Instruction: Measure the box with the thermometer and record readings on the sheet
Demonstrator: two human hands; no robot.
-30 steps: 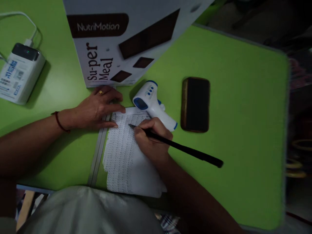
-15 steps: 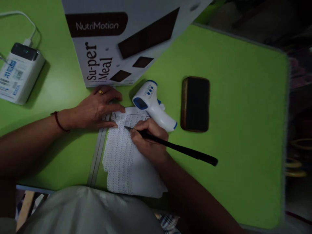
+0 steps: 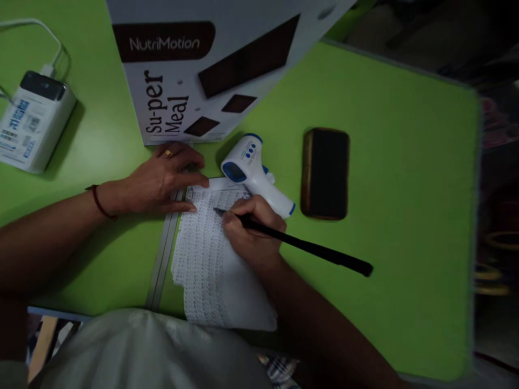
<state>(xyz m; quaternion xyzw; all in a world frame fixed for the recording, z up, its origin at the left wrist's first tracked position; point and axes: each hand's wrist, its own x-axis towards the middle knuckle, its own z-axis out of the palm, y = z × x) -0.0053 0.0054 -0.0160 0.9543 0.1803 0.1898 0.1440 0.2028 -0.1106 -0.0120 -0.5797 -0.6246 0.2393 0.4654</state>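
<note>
Sheets of paper (image 3: 203, 259) covered in rows of small handwriting lie on the green table in front of me. My right hand (image 3: 257, 229) grips a long black pen (image 3: 316, 248), its tip on the written part of the page. Flat on the upper left corner of the paper rests my left hand (image 3: 162, 181), fingers apart, holding nothing. A white and blue infrared thermometer (image 3: 253, 170) lies just beyond my right hand, along the top edge of the paper.
A large white NutriMotion box (image 3: 166, 92) stands at the back. Far left is a white power bank (image 3: 38, 119) with a cable (image 3: 48, 35) plugged in. A dark phone in a brown case (image 3: 325, 174) lies right of the thermometer on the green table (image 3: 405, 216).
My right hand and the pen have shifted slightly to the right across the page. The lower edge of the paper has moved a little right. My left hand stays in place.
</note>
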